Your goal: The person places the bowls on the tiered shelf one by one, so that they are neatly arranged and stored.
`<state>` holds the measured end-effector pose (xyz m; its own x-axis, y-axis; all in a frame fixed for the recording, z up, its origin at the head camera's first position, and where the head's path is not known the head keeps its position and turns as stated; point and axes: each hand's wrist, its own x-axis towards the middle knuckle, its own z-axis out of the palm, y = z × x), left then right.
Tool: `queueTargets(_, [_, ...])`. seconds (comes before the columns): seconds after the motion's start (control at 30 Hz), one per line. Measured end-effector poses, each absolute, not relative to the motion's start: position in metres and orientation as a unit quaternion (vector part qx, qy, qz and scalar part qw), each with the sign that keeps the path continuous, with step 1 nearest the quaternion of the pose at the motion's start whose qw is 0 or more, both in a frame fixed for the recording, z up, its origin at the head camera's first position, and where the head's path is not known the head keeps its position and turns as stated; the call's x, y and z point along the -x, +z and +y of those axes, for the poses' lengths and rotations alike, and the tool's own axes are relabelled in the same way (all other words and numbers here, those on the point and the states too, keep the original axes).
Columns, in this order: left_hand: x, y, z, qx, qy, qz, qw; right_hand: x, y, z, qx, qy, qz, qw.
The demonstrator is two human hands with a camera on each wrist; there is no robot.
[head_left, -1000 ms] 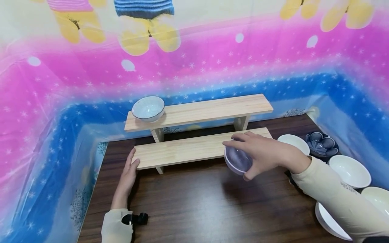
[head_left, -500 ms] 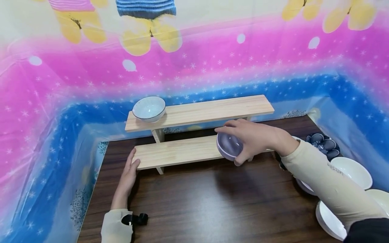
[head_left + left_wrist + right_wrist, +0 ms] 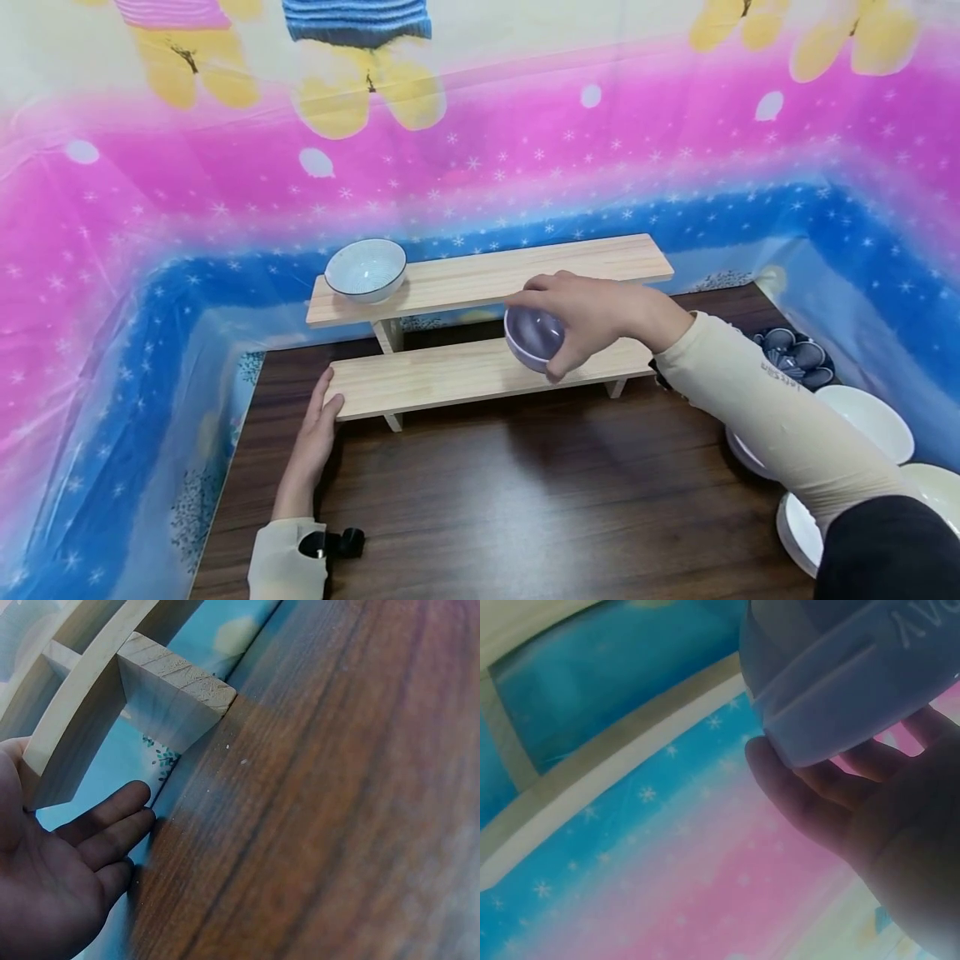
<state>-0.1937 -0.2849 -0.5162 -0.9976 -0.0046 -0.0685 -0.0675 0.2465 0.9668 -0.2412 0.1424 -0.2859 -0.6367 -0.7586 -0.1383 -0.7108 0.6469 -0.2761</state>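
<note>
In the head view my right hand (image 3: 592, 317) grips a small purple bowl (image 3: 534, 337) by its rim, thumb near and fingers on the far side. The bowl is tilted above the lower board of a two-tier wooden shelf (image 3: 427, 377). Its outside, with raised letters, fills the top of the right wrist view as a bluish bowl (image 3: 847, 697). My left hand (image 3: 318, 429) rests against the left end of the lower board. In the left wrist view several fingers (image 3: 112, 836) stretch out straight beneath that board.
A white bowl with a dark rim (image 3: 366, 271) stands at the left of the upper board. To the right on the dark wooden table (image 3: 480, 508) are several white bowls (image 3: 866, 421) and a cluster of dark grey dishes (image 3: 806, 358). A patterned cloth (image 3: 495, 175) hangs behind.
My right hand has carried the purple bowl leftward and toward the back, from the right end of the lower board to above its middle-right. My left hand stays put.
</note>
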Motion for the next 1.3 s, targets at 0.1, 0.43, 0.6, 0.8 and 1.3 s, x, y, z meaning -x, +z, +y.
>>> queueTargets(0.1, [0.194,-0.517,-0.285,0.022,0.612,0.790,0.025,0.249,-0.281,0.135,0.404,-0.090,0.902,0.122])
queueTargets(0.43, [0.195,-0.516,-0.285,0.024,0.611,0.791,0.032,0.281,-0.273,0.120,0.380,-0.099,0.911,0.129])
queueTargets(0.6, [0.194,-0.515,-0.285,0.021,0.610,0.791,0.033,0.290,-0.271,0.114,0.370,-0.102,0.914,0.130])
queueTargets(0.8, [0.195,-0.517,-0.287,0.022,0.607,0.794,0.038,0.304,-0.266,0.103,0.370,-0.114,0.911,0.139])
queueTargets(1.3, [0.194,-0.517,-0.285,0.025,0.608,0.793,0.035,0.332,-0.255,0.075,0.361,-0.110,0.916,0.134])
